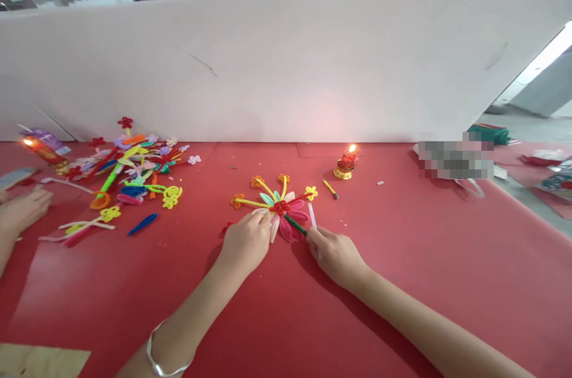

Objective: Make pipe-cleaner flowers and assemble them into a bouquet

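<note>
A pipe-cleaner flower [281, 209] with pink, white and teal petals and yellow stalks lies on the red table [402, 282]. My left hand [246, 241] is closed, its fingertips pinching a white petal at the flower's lower left. My right hand [336, 254] is closed on the flower's green stem and also holds a thin white stick [312, 216] that points up past the flower.
A lit red candle in a gold holder [345, 164] burns behind the flower. A pile of coloured pipe-cleaner pieces [129, 175] lies at the left. Another person's hand [22, 211] rests at the far left near a second lit candle [42, 149]. A white partition [286, 68] stands behind the table.
</note>
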The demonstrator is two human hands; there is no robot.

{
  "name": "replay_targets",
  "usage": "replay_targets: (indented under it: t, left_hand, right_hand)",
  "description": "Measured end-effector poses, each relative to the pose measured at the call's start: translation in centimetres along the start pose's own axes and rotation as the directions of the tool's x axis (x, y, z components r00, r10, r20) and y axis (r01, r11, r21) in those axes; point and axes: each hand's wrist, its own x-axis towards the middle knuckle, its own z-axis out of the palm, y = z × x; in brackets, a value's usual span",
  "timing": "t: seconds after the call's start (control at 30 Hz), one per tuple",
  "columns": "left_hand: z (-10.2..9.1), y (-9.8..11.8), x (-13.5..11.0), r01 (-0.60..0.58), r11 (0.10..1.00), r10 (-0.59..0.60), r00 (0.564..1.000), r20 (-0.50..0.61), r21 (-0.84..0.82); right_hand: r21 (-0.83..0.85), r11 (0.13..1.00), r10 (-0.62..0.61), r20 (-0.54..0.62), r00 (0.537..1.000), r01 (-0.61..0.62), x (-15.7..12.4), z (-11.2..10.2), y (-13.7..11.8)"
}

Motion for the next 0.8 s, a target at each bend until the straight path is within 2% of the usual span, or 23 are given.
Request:
replay_targets:
  t: [0.13, 0.27, 0.47, 0.67, 0.73, 0.8]
  left_hand:
    - [-0.5, -1.1, 0.0, 0.059, 0.998, -0.059, 0.988, -0.144, -0.003]
    - [-1.2, -2.5, 0.2, 0.136, 0.989, -0.148, 0.948, -0.281, -0.062]
    - [-2.6, -4.0, 0.3, 0.137, 0.978, -0.196, 0.871, -0.451, -0.160]
    - [-3.2, -5.2, 0.4, 0.137, 0.928, -0.316, 0.781, -0.539, -0.346]
    - [-3.0, -5.9, 0.6, 0.137, 0.875, -0.404, 0.736, -0.543, -0.464]
    - [-2.8, -6.7, 0.8, 0.144, 0.770, -0.525, 0.695, -0.491, -0.621]
  right_hand:
    - [0.115, 0.992, 0.052, -0.079, 0.995, -0.043, 0.2, -0.3, 0.1]
    - [0.184, 0.982, 0.072, -0.169, 0.983, -0.040, 0.6, -1.2, 0.3]
    - [0.126, 0.992, 0.026, -0.323, 0.946, 0.016, 0.9, -2.9, 0.4]
    - [0.046, 0.998, -0.020, -0.497, 0.867, 0.049, 1.1, -4.8, 0.3]
    - [0.042, 0.997, -0.036, -0.542, 0.840, 0.070, 1.2, -5.1, 0.3]
    - [0.032, 0.996, -0.049, -0.575, 0.816, 0.082, 1.1, -5.2, 0.3]
